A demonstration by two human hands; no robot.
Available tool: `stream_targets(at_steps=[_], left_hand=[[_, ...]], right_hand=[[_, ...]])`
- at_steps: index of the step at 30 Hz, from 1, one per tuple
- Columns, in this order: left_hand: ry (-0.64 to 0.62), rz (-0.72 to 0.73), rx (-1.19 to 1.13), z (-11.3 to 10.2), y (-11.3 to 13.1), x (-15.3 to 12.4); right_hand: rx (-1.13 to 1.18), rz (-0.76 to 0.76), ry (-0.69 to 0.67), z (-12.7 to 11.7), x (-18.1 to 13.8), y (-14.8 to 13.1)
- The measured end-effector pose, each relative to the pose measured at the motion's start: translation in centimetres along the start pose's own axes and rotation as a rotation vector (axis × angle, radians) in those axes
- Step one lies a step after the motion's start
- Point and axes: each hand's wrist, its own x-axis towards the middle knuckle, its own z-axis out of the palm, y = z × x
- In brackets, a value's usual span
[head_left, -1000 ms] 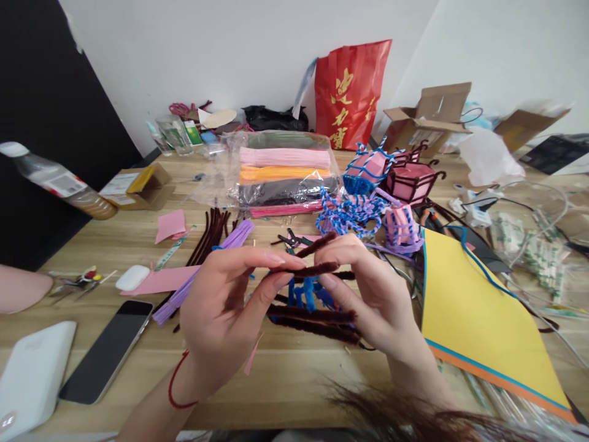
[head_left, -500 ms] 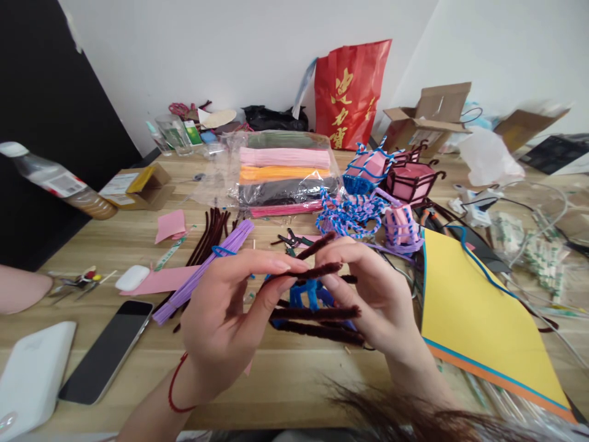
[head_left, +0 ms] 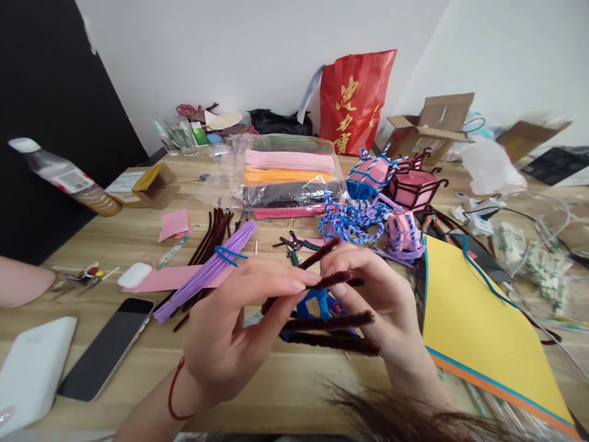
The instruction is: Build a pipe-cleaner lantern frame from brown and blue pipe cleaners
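From my distant post I see, in the head view, the dark brown frame (head_left: 329, 321) of fuzzy stems between the two hands, held above the wooden table (head_left: 294, 393). The left hand (head_left: 230, 328) is on its left side, and its thumb and forefinger are pinched together on one upper stem. The right hand (head_left: 386, 301) is curled on the other side, with the thumb just beside the tip of this stem; the hands are near each other. I cannot tell whether the right fingers are closed on the frame, because their tips go behind it. Several stems point to the right, and the lower ones end close to the right palm. Inside I can see blue fuzzy pieces (head_left: 313, 305), but the stems and the left fingers cover a part of them, so their full shape is not clear to me. The left hand also hides the lower end of one pink paper strip (head_left: 170, 279). Behind the frame, the pliers (head_left: 294, 242) are partly covered. Loose hair (head_left: 405, 414) is blurred at the bottom, and at the left edge a bare arm (head_left: 23, 282) is cut off.
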Motion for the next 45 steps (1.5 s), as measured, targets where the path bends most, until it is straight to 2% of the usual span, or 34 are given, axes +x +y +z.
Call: stream_targets(at_steps=[2,9,19,22,32,41,45], left_hand=[[-0.015,-0.002,0.057,-0.2,0.2,0.1],[-0.124,0.183,0.193,-0.7,0.4,0.1],[-0.09,0.347,0.325,-1.3,0.1,-0.1],[-0.126,0.334,0.356,-1.7,0.2,-0.2],[-0.103,0.385,0.391,-1.9,-0.1,-0.5],[-0.126,0.329,0.437,-2.1,-0.1,-1.2],[-0.07,0.375,0.417,-1.8,-0.7,-0.5]], right_hand=[[0.011,-0.001,0.007,0.1,0.0,0.0],[0.056,-0.006,0.024,0.3,-0.1,0.3],[-0.028,-0.051,-0.012,0.7,-0.4,0.4],[-0.04,-0.071,-0.005,0.8,-0.5,0.3],[-0.065,-0.117,0.008,0.9,-0.4,0.2],[-0.104,-0.073,0.019,0.9,-0.6,0.2],[-0.104,-0.028,0.048,1.0,-0.4,0.7]])
